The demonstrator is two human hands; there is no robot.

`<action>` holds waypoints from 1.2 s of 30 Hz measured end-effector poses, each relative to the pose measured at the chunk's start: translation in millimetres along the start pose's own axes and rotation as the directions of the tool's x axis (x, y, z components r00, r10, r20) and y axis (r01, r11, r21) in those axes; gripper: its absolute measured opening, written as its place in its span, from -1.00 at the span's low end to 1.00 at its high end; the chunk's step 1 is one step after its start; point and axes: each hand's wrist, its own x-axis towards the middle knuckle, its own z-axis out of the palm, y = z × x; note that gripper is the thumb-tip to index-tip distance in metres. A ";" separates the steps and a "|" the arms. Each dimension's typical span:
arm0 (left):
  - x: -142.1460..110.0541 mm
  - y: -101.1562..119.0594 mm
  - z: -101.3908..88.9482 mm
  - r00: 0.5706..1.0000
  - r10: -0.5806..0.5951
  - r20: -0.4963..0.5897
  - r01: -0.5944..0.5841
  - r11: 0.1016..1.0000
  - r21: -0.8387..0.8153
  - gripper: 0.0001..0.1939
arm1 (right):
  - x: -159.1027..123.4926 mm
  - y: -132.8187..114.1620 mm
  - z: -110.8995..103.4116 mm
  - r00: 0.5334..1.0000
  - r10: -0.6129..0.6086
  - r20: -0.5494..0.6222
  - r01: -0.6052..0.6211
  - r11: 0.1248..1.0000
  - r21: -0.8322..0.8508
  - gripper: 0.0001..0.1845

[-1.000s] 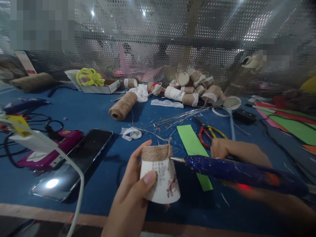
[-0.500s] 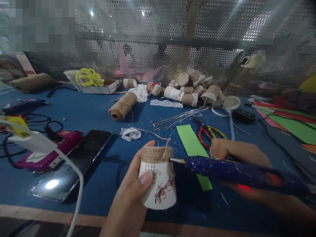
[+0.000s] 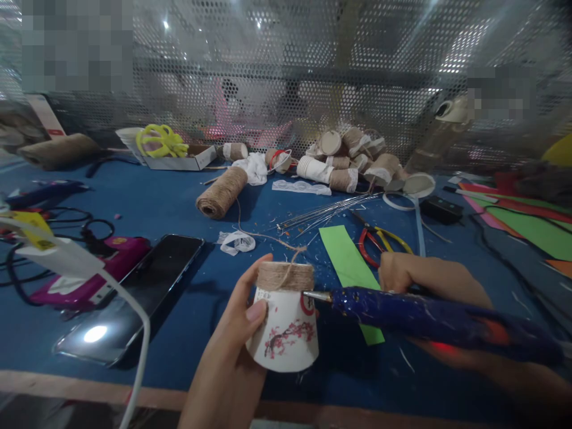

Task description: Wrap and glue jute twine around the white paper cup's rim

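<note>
A white paper cup with a pink blossom print is turned upside down in my left hand, thumb on its near side and fingers around the back. Jute twine wraps the cup's narrow upper end. From there a strand runs off to the jute twine roll beyond. My right hand grips a dark blue glue gun, its handle partly hiding the fingers. The metal nozzle touches or nearly touches the cup just under the twine band; I cannot tell which.
Left lie a phone, a purple power strip and a white cable. Beyond my right hand are a green paper strip, pliers and thin wires. Twine-wrapped cups pile up against the perforated panel.
The cup has turned in my left hand, so the blossom print faces me more and a red mark shows at its right. The nozzle has shifted slightly left and down.
</note>
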 end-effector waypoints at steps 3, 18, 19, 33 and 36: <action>-3.2 4.3 0.8 1.000 -0.030 -0.002 0.030 1.000 0.007 -0.48 | -1.7 3.3 1.2 1.000 0.002 -0.015 -0.002 1.000 0.003 -0.71; 2.3 -5.2 3.0 0.999 -0.028 0.016 0.029 0.997 -0.065 -0.29 | -1.7 3.8 -0.3 1.000 0.011 0.003 -0.011 1.000 0.002 -0.70; 1.7 -5.4 2.6 0.999 -0.042 0.011 0.043 0.998 -0.056 -0.25 | -2.7 4.5 -0.5 1.000 0.010 0.002 -0.010 1.000 0.005 -0.71; -11.2 -2.8 15.3 0.991 0.034 -0.127 -0.030 0.999 0.037 -0.36 | -4.2 3.3 0.9 1.000 0.009 -0.019 -0.009 1.000 -0.015 -0.78; -6.5 -3.2 9.4 0.995 -0.008 -0.102 0.007 1.000 -0.005 -0.28 | -4.3 4.4 0.7 1.000 0.007 -0.003 -0.007 1.000 -0.002 -0.76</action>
